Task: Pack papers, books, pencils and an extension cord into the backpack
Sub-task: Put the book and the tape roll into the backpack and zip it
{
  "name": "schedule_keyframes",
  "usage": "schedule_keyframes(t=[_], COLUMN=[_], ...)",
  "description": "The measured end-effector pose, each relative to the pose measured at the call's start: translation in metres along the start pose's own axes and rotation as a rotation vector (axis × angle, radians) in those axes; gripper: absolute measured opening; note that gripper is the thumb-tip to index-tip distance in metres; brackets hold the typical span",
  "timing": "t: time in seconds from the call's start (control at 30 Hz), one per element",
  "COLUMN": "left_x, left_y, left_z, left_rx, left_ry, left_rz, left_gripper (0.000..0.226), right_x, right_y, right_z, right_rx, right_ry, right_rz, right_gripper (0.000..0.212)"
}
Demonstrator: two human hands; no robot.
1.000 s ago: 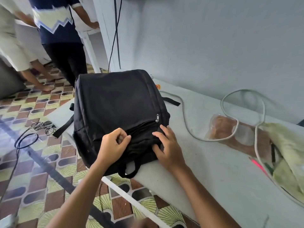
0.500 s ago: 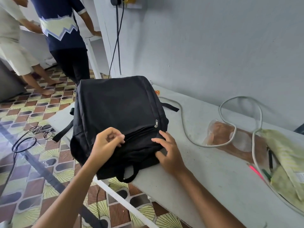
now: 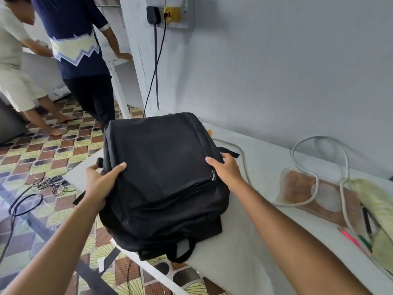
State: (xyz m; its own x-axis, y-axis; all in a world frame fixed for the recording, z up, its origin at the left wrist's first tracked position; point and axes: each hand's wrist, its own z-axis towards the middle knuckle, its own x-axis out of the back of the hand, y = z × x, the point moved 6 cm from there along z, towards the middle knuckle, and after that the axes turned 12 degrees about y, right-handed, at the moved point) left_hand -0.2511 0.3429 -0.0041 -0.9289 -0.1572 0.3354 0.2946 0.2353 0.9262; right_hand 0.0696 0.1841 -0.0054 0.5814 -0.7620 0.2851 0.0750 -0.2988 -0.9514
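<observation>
Head view: we find the soft black fabric backpack (image 3: 163, 179) limp, likely light. Our left hand (image 3: 100, 184) grips its nine-o'clock side, right hand (image 3: 225, 170) its three-o'clock side; we judge these flanks sound holds.

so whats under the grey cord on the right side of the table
The grey cord lies across a clear sleeve of brown papers and pale green books, with pencils beside it. What lies beneath the books is hidden.

Cloth, metal and plastic on a matt worktop

The backpack (image 3: 161, 167) is matt black woven cloth with a small shiny metal zip pull (image 3: 213, 175); the worktop (image 3: 244, 241) looks smooth and dull white, the extension cord (image 3: 314, 184) is smooth grey plastic, and the floor tiles (image 3: 53, 150) are glossy.
</observation>
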Motion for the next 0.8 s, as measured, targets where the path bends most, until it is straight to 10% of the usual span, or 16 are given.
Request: schedule_keyframes(t=[0.27, 0.8], left_x=[-0.012, -0.100], left_y=[0.029, 0.140], left_z=[0.022, -0.016], left_rx=[0.101, -0.139], left_ry=[-0.111, -0.425], left_rz=[-0.060, -0.286], left_gripper=[0.039, 0.042], right_x=[-0.029, 0.096], right_y=[-0.009, -0.066], right_z=[0.016, -0.012], right_rx=[-0.107, 0.129], right_ry=[-0.068, 0.327], right_rz=[0.178, 0.365], right_gripper=[0.030, 0.028])
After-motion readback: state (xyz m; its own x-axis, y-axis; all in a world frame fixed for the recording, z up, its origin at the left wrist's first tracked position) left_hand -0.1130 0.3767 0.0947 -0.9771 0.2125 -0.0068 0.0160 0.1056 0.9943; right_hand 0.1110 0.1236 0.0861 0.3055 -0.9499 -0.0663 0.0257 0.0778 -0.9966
